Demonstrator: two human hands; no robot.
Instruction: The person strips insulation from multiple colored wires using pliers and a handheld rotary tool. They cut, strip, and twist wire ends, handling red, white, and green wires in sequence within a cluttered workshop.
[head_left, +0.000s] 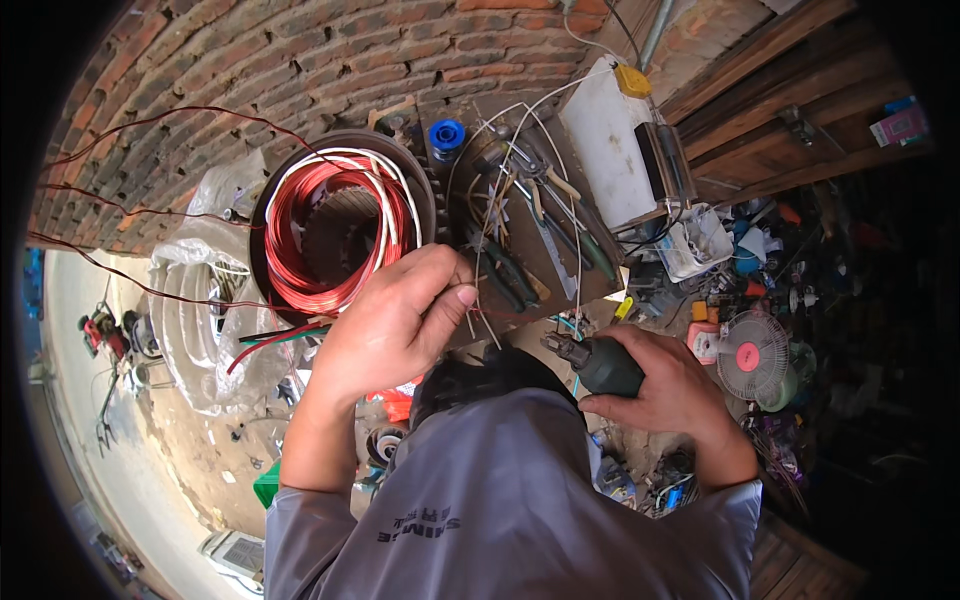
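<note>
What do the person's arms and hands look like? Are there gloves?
No gloves: the left hand and right hand are bare, with no watch or ring showing. The loose grey sleeves are short, leaving both forearms uncovered.

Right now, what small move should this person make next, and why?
Perhaps bring the green-handled tool closer to the thin wire. The left hand seems to pinch that wire beside the red coil, while the right hand holds the tool with its metal tip pointing toward the left hand but apart from it.
</note>
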